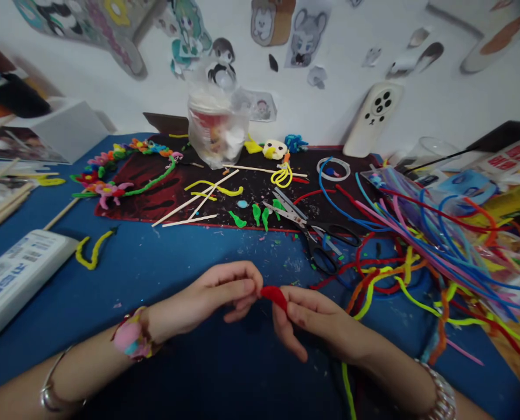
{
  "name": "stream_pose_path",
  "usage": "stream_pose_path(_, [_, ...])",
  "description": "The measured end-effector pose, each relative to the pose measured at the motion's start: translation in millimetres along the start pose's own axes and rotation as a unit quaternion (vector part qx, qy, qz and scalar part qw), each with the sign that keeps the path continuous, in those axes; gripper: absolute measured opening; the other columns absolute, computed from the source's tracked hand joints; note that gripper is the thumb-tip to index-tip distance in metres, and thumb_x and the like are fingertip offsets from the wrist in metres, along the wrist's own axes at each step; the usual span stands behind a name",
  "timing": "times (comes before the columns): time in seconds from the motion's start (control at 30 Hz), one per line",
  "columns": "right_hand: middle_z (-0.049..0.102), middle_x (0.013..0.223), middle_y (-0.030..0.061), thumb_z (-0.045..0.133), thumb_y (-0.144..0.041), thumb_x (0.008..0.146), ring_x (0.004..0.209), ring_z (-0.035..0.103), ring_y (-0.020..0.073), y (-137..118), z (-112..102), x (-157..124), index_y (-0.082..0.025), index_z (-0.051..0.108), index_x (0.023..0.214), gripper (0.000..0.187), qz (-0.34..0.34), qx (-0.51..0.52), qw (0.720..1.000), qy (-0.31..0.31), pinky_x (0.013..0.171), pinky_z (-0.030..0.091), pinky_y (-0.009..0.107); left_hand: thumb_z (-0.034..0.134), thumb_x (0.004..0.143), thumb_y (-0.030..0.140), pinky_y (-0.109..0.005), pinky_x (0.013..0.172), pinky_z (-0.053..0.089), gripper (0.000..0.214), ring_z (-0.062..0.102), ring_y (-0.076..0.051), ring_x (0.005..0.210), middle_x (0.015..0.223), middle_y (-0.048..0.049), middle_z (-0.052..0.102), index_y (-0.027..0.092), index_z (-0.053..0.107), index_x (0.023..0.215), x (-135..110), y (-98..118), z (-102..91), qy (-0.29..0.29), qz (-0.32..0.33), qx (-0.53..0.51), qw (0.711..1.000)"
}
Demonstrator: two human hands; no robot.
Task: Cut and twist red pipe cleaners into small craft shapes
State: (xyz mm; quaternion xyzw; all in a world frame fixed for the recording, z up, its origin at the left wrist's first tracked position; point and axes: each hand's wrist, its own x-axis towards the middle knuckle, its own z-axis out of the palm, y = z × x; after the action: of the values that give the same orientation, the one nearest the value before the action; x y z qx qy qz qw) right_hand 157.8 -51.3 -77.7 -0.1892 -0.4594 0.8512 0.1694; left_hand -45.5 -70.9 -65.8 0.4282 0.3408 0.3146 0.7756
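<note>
We have a table point(111, 274) with a mat point(141, 204) lying along its back edge, against a wall point(330, 58). On the mat lie sticks point(194, 201), with a flower chain point(120, 169) to their left. Scissors point(306, 224) lie across the mat's front edge, to the right of the sticks. A plastic bag point(216, 131) stands at the mat's back. On the table, a box point(19, 280) lies to our left and a heap of pipe cleaners point(443, 233) to our right. Between them, at the front, our left hand point(203, 297) and right hand point(316, 321) meet on a short pipe cleaner point(274, 296).
</note>
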Motion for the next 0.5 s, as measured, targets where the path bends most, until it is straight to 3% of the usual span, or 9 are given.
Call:
stream_pose_path(0.13, [0.049, 0.05, -0.004, 0.046, -0.041, 0.087, 0.046, 0.042, 0.0083, 5.8, 1.3, 1.7, -0.015, 0.045, 0.08, 0.027, 0.026, 0.111, 0.993, 0.0, 0.054, 0.033, 0.023, 0.059, 0.08, 0.023, -0.018, 0.058, 0.039, 0.018, 0.047, -0.007, 0.065, 0.079, 0.0013, 0.052, 0.017, 0.051, 0.095, 0.4, 0.7, -1.4, 0.049, 0.082, 0.153, 0.984])
stream_pose_path(0.27, [0.046, 0.045, -0.0049, 0.04, -0.039, 0.089, 0.042, 0.04, 0.0086, 9.8, 4.8, 1.3, -0.017, 0.044, 0.077, 0.026, 0.055, 0.175, 0.983, -0.012, 0.054, 0.035, 0.025, 0.054, 0.083, 0.021, -0.022, 0.067, 0.044, 0.02, 0.054, -0.01, 0.074, 0.088, -0.0028, 0.06, 0.018, 0.057, 0.103, -1.2, -6.3, 1.7, 0.075, 0.141, 0.305, 0.939])
stream_pose_path(0.37, [0.04, 0.041, -0.0067, 0.038, -0.039, 0.089, 0.039, 0.035, 0.0082, 10.1, 4.7, 1.1, -0.017, 0.044, 0.074, 0.028, 0.072, 0.19, 0.979, -0.022, 0.053, 0.036, 0.025, 0.054, 0.083, 0.02, -0.022, 0.066, 0.046, 0.021, 0.057, -0.011, 0.073, 0.087, -0.0038, 0.064, 0.017, 0.059, 0.103, -0.9, -7.1, 1.2, 0.069, 0.175, 0.367, 0.911])
stream_pose_path(0.5, [0.031, 0.039, -0.009, 0.036, -0.037, 0.09, 0.037, 0.026, 0.0069, 10.4, 1.3, 1.6, -0.016, 0.045, 0.069, 0.031, 0.091, 0.186, 0.978, -0.025, 0.052, 0.036, 0.023, 0.054, 0.083, 0.02, -0.019, 0.062, 0.046, 0.021, 0.059, -0.009, 0.07, 0.088, -0.0033, 0.066, 0.018, 0.059, 0.103, 0.0, -4.4, -1.5, 0.039, 0.188, 0.394, 0.899])
